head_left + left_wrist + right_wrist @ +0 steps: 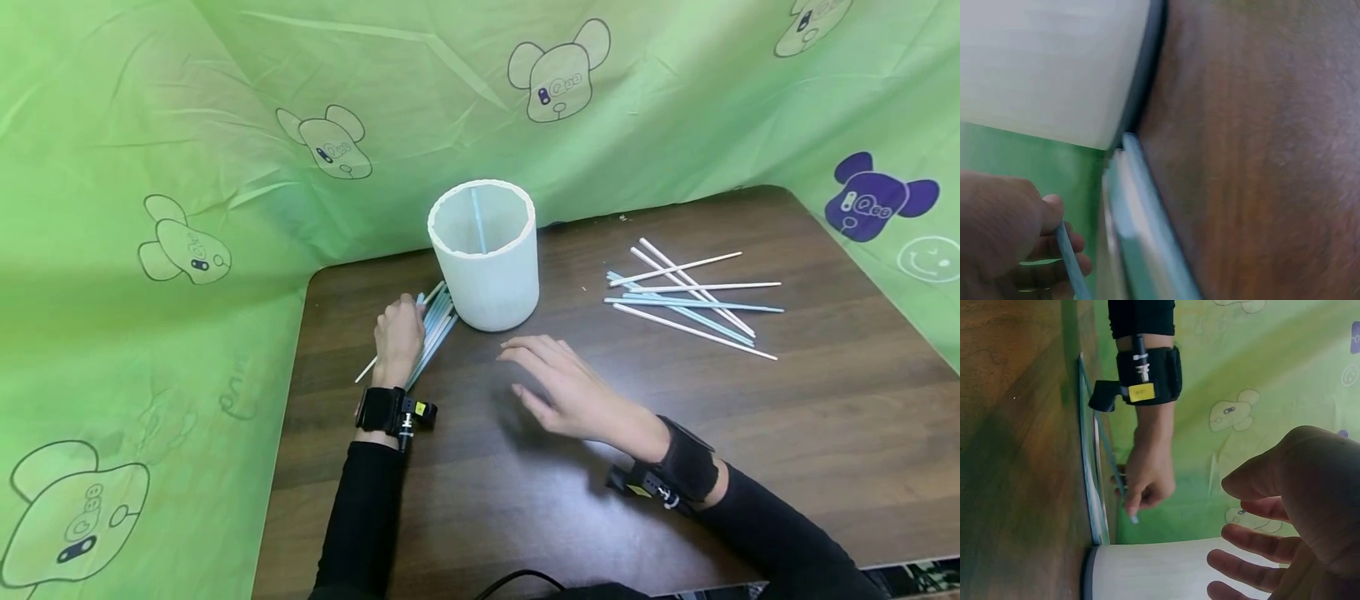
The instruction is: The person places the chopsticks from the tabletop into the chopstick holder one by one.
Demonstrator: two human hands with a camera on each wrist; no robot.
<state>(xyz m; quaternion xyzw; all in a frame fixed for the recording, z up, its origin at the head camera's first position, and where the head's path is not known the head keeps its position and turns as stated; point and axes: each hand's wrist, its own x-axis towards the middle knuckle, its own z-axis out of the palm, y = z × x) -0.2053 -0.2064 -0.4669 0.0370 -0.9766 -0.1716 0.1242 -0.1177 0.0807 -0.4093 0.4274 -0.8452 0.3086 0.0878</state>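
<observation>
Presently the left hand [398,337] rests over a bundle of straws [435,329] lying flat on the counter [750,433], just left of the white cylindrical container [489,258]. Its fingers [1054,209] are curled and pinch one pale blue straw [1071,265], lifted slightly off the rest; the left wrist view confirms the pinch. The bundle's far ends touch or nearly touch the container's base; which one cannot be told.

The right hand [570,387] hovers over the counter in front of the container, fingers [1254,515] spread and relaxed, holding nothing. It is near the container and well apart from the loose straws [693,302] scattered at the right.

One blue straw [477,221] stands inside the container, leaning against its far wall.

Edges: the counter's left edge runs just beside the left hand, with green patterned cloth [150,250] draped past it and behind the container. Open wood lies between the two hands, and between the container and the scattered straws.
</observation>
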